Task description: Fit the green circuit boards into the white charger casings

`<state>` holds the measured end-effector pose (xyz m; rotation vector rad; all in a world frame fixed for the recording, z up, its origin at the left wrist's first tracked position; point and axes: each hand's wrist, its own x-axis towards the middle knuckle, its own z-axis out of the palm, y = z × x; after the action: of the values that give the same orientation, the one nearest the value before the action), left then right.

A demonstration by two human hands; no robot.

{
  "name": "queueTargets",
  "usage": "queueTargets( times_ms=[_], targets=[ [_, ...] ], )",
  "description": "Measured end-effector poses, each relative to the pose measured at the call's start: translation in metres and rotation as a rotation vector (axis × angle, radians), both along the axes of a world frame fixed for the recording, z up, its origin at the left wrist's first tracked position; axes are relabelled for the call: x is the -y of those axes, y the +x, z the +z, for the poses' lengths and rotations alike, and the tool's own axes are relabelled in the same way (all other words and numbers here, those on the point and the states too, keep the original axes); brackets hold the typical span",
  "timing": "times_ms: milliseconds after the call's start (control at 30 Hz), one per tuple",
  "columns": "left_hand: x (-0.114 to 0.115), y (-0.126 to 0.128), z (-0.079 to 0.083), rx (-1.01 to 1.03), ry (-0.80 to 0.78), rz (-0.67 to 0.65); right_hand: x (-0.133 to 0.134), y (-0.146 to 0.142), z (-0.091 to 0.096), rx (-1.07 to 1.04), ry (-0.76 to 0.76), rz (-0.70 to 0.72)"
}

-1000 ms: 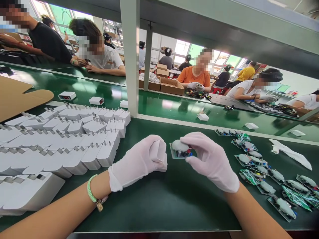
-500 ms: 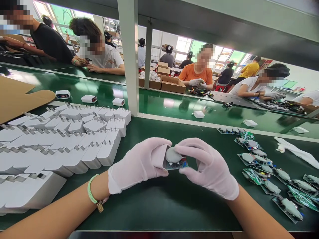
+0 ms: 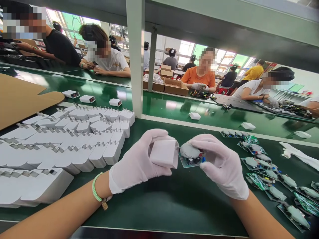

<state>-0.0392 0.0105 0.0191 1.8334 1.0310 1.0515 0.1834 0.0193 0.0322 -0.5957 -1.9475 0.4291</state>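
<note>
In a white glove, my left hand is closed around a white charger housing, its open end turned to the right. My right hand, gloved too, pinches a circuit board with a grey-white lump of filler and small components on it. The board's left edge is right at the mouth of the housing; most of the board is outside. To the left stand rows of white charger housings with metal prongs up. Several loose circuit boards lie to the right of my right hand.
A white glove lies at the far right. Beyond the pale ledge, a green conveyor belt carries scattered white housings. A metal post rises ahead, and a cardboard sheet lies at the left. Co-workers sit across the belt.
The circuit board was partly inside the housing and is now drawn out to the right by my right hand. The view has shifted slightly, and housings on the belt have moved a little left.
</note>
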Motion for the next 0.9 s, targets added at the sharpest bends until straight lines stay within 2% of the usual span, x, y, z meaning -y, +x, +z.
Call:
queueTargets(
  times_ms=[133, 267, 367, 467, 533, 600, 667, 767, 833, 900],
  targets=[
    [0.002, -0.004, -0.003, 0.201, 0.079, -0.17, 0.002, 0.001, -0.002, -0.001, -0.016, 0.055],
    [0.004, -0.002, -0.003, 0.196, 0.148, -0.128, 0.001, 0.002, -0.003, -0.007, -0.017, 0.074],
    [0.007, -0.001, 0.003, 0.17, 0.086, -0.087, 0.0, 0.001, -0.003, 0.012, -0.027, 0.055],
    [0.007, -0.003, 0.008, 0.129, -0.034, -0.013, 0.0, 0.0, -0.004, 0.01, -0.06, 0.051],
    [0.004, -0.005, 0.008, 0.188, -0.139, 0.01, 0.0, 0.0, -0.004, -0.011, -0.066, 0.073],
    [0.0, -0.005, 0.005, 0.327, -0.305, -0.037, 0.002, 0.0, -0.005, -0.023, -0.056, 0.085],
    [-0.005, -0.003, 0.0, 0.479, -0.556, -0.14, 0.005, -0.001, -0.006, -0.006, -0.03, 0.075],
    [-0.009, 0.001, -0.005, 0.583, -0.892, -0.243, 0.01, -0.001, -0.009, 0.06, 0.023, 0.064],
    [-0.008, 0.003, -0.004, 0.573, -0.945, -0.251, 0.013, -0.002, -0.01, 0.098, 0.052, 0.069],
    [-0.007, 0.004, -0.002, 0.545, -0.922, -0.231, 0.015, -0.002, -0.01, 0.112, 0.073, 0.055]
  ],
)
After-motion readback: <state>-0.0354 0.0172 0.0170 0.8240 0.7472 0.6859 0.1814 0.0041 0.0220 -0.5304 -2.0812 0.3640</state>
